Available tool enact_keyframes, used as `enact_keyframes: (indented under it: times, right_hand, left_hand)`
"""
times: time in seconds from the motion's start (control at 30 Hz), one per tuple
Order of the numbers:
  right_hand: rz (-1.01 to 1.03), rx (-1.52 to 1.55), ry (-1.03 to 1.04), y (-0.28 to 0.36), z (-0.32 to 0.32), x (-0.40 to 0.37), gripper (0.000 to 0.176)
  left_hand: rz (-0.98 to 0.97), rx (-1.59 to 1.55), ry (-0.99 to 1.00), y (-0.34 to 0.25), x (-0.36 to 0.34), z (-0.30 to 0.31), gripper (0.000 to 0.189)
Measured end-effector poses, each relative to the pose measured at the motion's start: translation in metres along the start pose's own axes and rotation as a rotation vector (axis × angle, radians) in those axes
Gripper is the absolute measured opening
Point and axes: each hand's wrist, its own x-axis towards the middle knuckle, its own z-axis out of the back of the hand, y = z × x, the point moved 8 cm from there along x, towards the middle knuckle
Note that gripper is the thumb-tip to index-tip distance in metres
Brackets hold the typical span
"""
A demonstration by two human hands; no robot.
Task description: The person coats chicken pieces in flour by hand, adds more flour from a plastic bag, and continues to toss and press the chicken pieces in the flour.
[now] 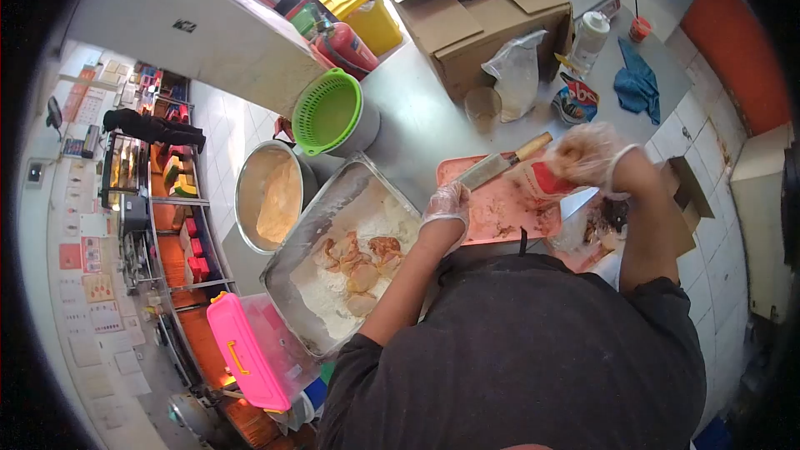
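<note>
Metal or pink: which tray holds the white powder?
The metal tray, left of the pink tray in the picture. White powder lies around raw-looking pieces in it; the pink one shows reddish smears, no visible powder.

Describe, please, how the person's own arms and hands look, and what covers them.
The left hand and right hand wear thin, clear, wrinkled plastic gloves with loose, whitish cuffs. Plain, charcoal-black fabric sleeves leave the forearms bare. Blur hides finer details of the right glove.
</note>
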Motion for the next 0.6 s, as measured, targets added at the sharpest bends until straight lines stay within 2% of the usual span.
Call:
enact_keyframes:
  times: [0.07, 0.17, 0.2, 0.3, 0.37, 0.5, 0.57, 0.6]
  right_hand:
    - [0.232, -0.198, -0.105, 0.013, -0.01, 0.017, 0.021]
    - [0.231, -0.317, -0.132, 0.084, -0.027, 0.004, 0.023]
    - [0.319, -0.238, -0.21, 0.113, -0.033, 0.001, 0.022]
    - [0.505, -0.149, -0.258, 0.158, -0.05, 0.001, 0.024]
    - [0.416, 0.055, -0.12, 0.168, -0.077, 0.015, 0.024]
    - [0.357, 0.37, 0.018, 0.174, -0.17, 0.054, 0.028]
    - [0.497, 0.315, 0.029, 0.212, -0.199, 0.044, 0.025]
    - [0.599, 0.322, 0.014, 0.238, -0.207, 0.033, 0.024]
  left_hand:
    - [-0.087, -0.009, -0.032, -0.009, 0.002, 0.005, 0.021]
    - [-0.093, -0.226, 0.039, -0.015, -0.036, 0.029, 0.023]
    - [-0.079, -0.287, 0.044, 0.0, -0.049, 0.04, 0.022]
    - [-0.082, -0.598, 0.035, 0.035, -0.064, 0.038, 0.02]
    - [-0.066, -0.868, 0.047, 0.057, -0.075, 0.038, 0.017]
    - [0.249, -1.397, 0.107, 0.077, -0.11, 0.066, 0.02]
    - [0.42, -1.677, 0.202, 0.09, -0.127, 0.075, 0.026]
    - [0.259, -1.881, 0.15, 0.13, -0.118, 0.058, 0.037]
